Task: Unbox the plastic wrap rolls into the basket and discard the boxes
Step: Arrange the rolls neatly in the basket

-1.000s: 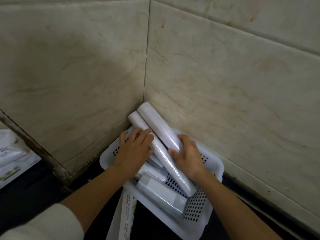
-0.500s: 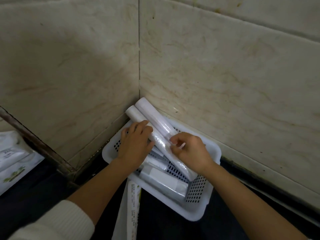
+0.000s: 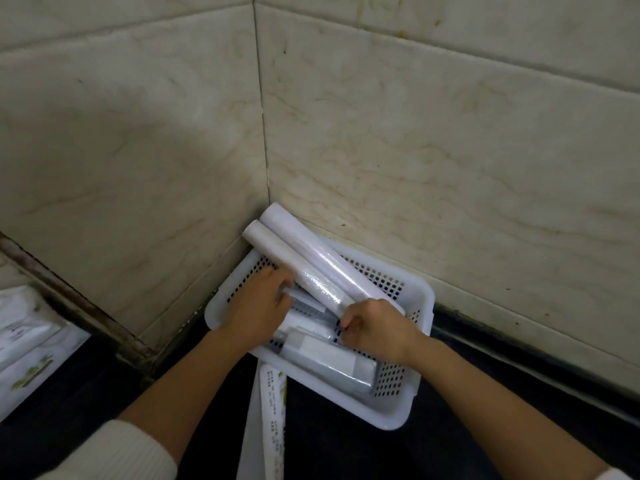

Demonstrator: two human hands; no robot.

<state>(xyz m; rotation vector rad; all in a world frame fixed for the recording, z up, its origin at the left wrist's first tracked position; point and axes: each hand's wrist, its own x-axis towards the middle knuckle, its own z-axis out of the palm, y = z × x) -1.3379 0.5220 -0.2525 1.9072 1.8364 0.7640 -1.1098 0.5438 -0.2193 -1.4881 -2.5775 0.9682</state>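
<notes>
Right hand [image 3: 375,329] slid down to roll [image 3: 308,277] end, curled, seemingly gripping it, left hand [image 3: 258,306] loosely open in basket [image 3: 420,344]

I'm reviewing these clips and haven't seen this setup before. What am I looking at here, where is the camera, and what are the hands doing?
There is no machine: a person wears a camera on the head, looking down at their own bare hands. A white perforated basket sits in a tiled wall corner on a dark counter. Two long plastic wrap rolls lie slanted across it, far ends sticking over the rim. The left hand rests beside them; the right hand closes its grip at their near ends. A printed box lies in front of the basket.
</notes>
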